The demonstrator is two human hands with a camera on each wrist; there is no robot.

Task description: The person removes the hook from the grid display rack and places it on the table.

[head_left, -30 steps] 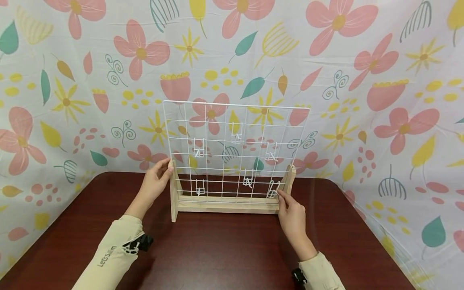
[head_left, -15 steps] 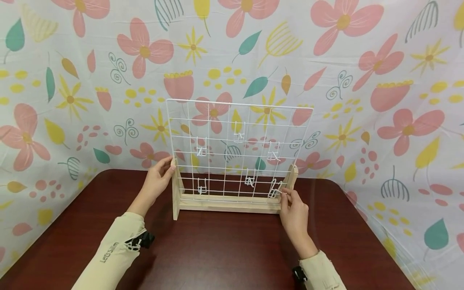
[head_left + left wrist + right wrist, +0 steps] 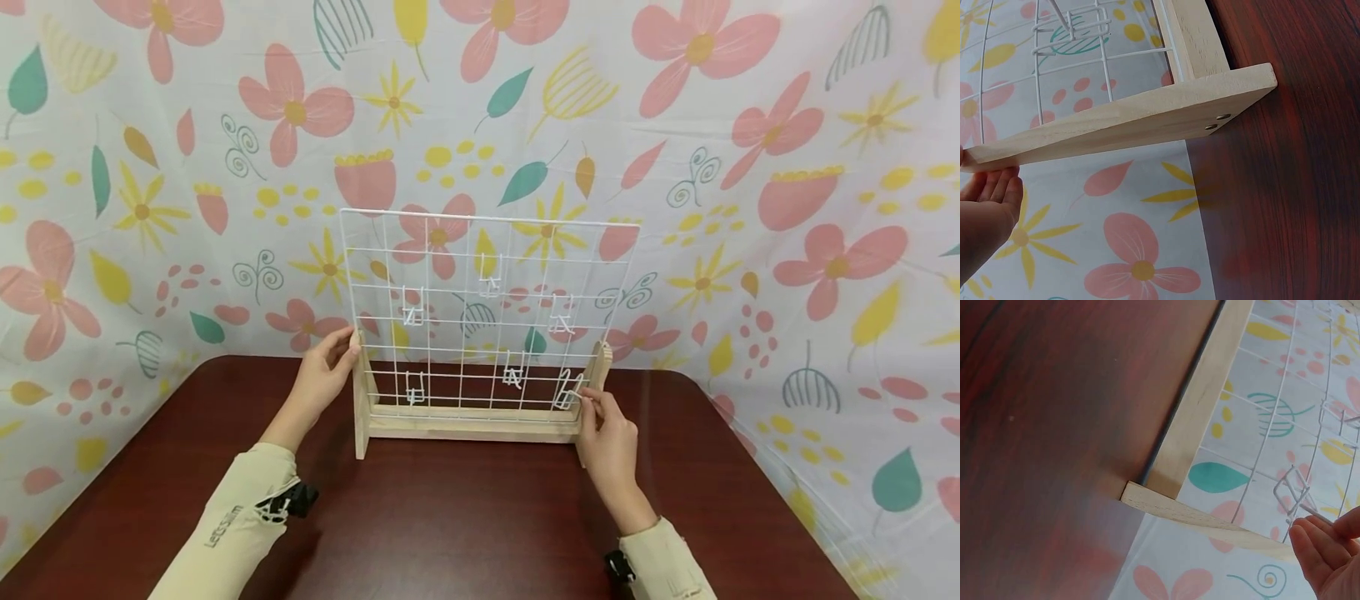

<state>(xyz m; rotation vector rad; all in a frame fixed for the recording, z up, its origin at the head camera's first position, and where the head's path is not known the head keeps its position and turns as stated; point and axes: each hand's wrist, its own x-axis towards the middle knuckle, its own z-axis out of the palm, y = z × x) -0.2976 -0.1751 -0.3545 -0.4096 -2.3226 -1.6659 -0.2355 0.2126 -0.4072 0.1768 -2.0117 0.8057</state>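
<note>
A white wire grid panel [image 3: 487, 312] stands upright in a wooden stand [image 3: 472, 423] near the far edge of the dark red worktop [image 3: 450, 517], with several small white wire hooks hanging on it. The left hand [image 3: 324, 377] rests against the stand's left upright, fingers [image 3: 994, 187] straight and relaxed along the wood. The right hand [image 3: 603, 429] is at the lower right corner of the grid, its fingertips [image 3: 1316, 547] pinching the wire hook [image 3: 567, 390] that hangs there.
</note>
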